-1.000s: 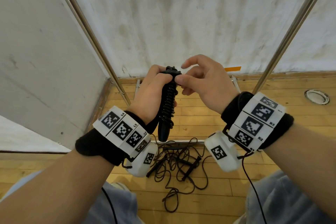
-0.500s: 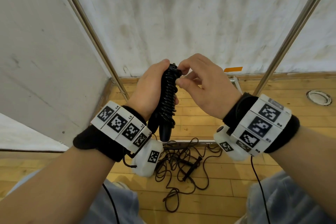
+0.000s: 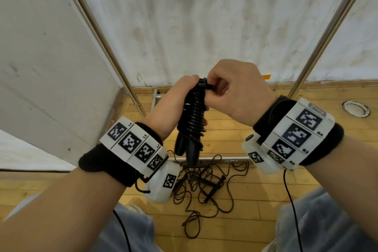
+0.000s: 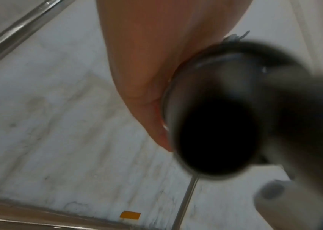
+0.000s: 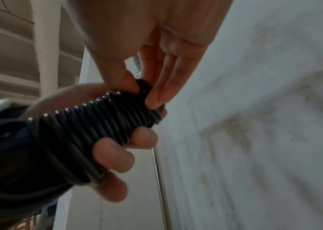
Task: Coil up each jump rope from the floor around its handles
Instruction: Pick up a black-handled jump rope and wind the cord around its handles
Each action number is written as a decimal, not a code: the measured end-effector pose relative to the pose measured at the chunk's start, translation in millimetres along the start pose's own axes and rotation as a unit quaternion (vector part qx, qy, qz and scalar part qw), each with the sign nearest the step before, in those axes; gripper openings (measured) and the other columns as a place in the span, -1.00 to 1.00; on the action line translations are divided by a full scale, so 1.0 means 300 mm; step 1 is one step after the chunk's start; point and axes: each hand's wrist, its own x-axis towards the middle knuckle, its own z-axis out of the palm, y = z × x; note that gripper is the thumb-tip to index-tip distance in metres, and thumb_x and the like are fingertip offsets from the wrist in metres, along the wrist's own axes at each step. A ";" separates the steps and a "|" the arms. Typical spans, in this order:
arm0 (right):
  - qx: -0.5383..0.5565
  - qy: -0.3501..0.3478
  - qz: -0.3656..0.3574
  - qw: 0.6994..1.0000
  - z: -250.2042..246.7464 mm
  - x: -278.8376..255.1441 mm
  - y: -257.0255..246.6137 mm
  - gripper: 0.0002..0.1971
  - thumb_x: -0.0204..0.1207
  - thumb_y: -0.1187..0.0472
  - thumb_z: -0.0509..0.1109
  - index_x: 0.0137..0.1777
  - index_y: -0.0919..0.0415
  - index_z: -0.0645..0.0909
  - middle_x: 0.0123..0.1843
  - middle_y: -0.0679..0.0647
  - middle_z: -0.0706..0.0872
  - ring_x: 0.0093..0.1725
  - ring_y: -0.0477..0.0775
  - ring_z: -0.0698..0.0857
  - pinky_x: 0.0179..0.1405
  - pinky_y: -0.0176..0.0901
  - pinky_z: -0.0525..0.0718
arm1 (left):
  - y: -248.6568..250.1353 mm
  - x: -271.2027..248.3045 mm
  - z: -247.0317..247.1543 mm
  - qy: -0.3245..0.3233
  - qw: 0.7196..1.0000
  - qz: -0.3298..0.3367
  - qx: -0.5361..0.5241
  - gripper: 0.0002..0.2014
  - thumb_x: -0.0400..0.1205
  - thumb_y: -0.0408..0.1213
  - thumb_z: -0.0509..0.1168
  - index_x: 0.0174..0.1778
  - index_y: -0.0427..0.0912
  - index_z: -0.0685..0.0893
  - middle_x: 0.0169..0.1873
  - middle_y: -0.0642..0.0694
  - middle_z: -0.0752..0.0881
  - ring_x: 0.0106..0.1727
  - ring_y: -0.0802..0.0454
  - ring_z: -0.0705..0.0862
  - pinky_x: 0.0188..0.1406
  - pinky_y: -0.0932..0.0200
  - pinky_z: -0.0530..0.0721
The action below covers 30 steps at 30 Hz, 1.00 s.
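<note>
A black jump rope (image 3: 193, 116) is wound in tight turns around its two handles, held upright in front of me. My left hand (image 3: 173, 102) grips the coiled bundle (image 5: 89, 129), its fingers (image 5: 113, 155) curled round the turns. My right hand (image 3: 231, 92) pinches the rope's end (image 5: 144, 87) at the top of the bundle between thumb and fingers. The handle ends (image 3: 187, 149) stick out below the coil; one blurred handle end (image 4: 215, 137) fills the left wrist view. More black jump ropes (image 3: 206, 186) lie tangled on the wooden floor below.
A white wall stands close ahead and to the left. Two slanted metal poles (image 3: 106, 47) (image 3: 327, 32) rise from the floor either side of my hands. A round metal floor fitting (image 3: 356, 108) sits far right. My knees show at the bottom edge.
My right hand's fingers have curled in and closed onto the top of the coil, now pinching the rope end. Both hands shifted slightly; the bundle tilted a little.
</note>
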 end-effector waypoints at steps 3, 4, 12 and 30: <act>-0.033 0.032 0.001 0.999 0.017 0.002 0.001 -0.92 0.39 0.23 0.41 -0.28 0.21 0.59 -0.31 -0.02 0.56 -0.34 0.02 0.58 -0.27 -0.04 0.64 | -0.007 0.004 0.025 0.025 0.999 -0.008 -0.043 -0.55 0.67 0.08 0.08 0.05 -0.29 0.57 -0.40 -0.17 0.57 -0.47 -0.12 0.61 -0.49 0.10 0.62; -0.028 0.038 -0.004 0.999 0.026 -0.002 -0.003 -0.92 0.42 0.24 0.40 -0.25 0.24 0.61 -0.28 0.01 0.58 -0.32 0.03 0.60 -0.27 -0.03 0.65 | -0.006 0.006 0.032 0.047 0.997 -0.004 -0.058 -0.56 0.60 0.08 0.11 0.00 -0.28 0.56 -0.44 -0.16 0.54 -0.51 -0.10 0.56 -0.55 0.14 0.58; 0.219 -0.031 0.141 0.965 0.013 -0.006 0.008 -0.94 0.44 0.24 0.45 -0.23 0.14 0.75 -0.25 -0.04 0.71 -0.22 -0.02 0.72 -0.07 -0.08 0.73 | -0.013 0.005 0.011 0.164 0.971 0.146 0.096 -0.76 0.38 0.08 0.22 -0.19 0.03 0.58 -0.42 0.00 0.62 -0.40 -0.05 0.57 -0.43 -0.05 0.56; 0.546 -0.006 0.418 0.726 0.012 0.025 0.036 -0.81 0.46 0.27 0.23 -0.38 0.18 0.38 -0.60 -0.02 0.31 -0.60 -0.03 0.35 -0.59 -0.28 0.42 | -0.007 0.000 0.046 0.167 0.935 0.206 0.237 -0.75 0.36 0.13 0.18 -0.11 0.16 0.49 -0.34 -0.03 0.69 -0.43 -0.05 0.67 -0.47 -0.13 0.62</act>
